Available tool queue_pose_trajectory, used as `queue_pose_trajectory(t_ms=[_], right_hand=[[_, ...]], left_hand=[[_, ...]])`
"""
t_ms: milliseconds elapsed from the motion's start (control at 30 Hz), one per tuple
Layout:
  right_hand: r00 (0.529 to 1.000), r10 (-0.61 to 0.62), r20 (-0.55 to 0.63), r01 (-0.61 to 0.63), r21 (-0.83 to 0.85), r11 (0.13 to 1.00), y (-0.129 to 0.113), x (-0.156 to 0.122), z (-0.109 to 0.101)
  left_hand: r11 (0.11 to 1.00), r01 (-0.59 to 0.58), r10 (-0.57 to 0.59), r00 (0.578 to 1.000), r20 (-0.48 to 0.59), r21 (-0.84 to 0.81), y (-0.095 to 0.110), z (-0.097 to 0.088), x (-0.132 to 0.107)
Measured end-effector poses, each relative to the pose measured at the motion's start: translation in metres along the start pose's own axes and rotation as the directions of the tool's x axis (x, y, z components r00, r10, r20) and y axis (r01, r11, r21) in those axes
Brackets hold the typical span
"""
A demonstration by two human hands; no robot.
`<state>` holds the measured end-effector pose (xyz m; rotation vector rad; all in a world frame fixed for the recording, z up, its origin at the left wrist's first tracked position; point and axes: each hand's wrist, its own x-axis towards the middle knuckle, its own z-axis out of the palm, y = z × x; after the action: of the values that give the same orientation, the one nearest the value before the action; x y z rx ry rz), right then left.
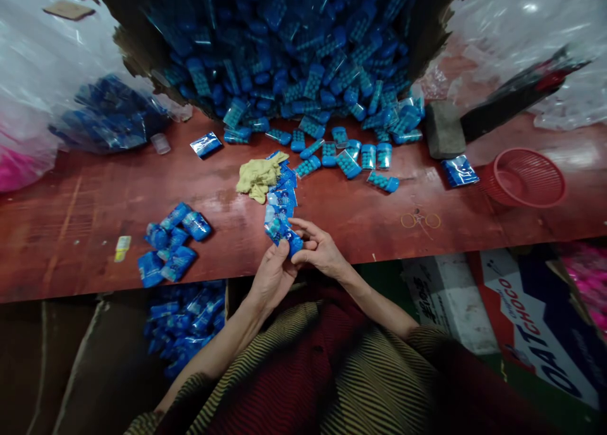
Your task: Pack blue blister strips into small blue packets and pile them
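My left hand [274,275] grips a small clear container with a blue cap [294,240] near the table's front edge, its thumb on top. From the other side, my right hand [323,250] closes its fingers and thumb on the same container. A blue printed wrapper seems to lie around or against it; fingers partly hide this. Just beyond the hands, a row of overlapping blue printed wrappers [282,198] runs away from me. A crumpled yellow cloth [258,177] lies partly over that row.
Many blue-capped containers of round beads [348,163] spill from a torn carton at the back. Several wrapped ones [176,258] lie left, with more in a box [184,321] below. A red basket [526,179], a grey block [444,129] and rubber bands [420,219] are right.
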<state>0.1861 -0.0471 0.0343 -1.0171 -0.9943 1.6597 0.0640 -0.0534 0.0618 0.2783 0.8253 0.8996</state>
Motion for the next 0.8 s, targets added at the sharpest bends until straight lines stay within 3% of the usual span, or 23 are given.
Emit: queue_pose_trajectory(t_ms=[133, 233, 367, 633, 800], right_hand=[[1.0, -0.008, -0.005, 0.008, -0.053, 0.999, 0.0, -0.003, 0.001], [0.998, -0.069, -0.011, 0.065, -0.192, 0.979, -0.001, -0.005, 0.001], [0.989, -0.149, 0.005, 0.14, -0.372, 0.918, -0.001, -0.007, 0.005], [0.994, -0.098, -0.058, 0.084, -0.204, 0.975, -0.007, -0.01, 0.012], [0.996, -0.035, -0.079, 0.024, -0.126, 0.992, -0.003, -0.014, 0.017]], left_hand=[[0.999, 0.051, -0.051, 0.998, 0.03, 0.004, 0.001, -0.004, 0.0], [0.995, 0.094, -0.094, 0.995, 0.036, 0.02, 0.006, -0.006, -0.001], [0.996, 0.068, -0.068, 0.998, -0.015, 0.05, 0.012, -0.002, -0.004], [0.999, -0.037, 0.037, 0.999, -0.004, -0.01, 0.008, -0.002, -0.007], [0.999, -0.04, 0.039, 0.998, -0.044, -0.016, 0.007, -0.006, -0.006]])
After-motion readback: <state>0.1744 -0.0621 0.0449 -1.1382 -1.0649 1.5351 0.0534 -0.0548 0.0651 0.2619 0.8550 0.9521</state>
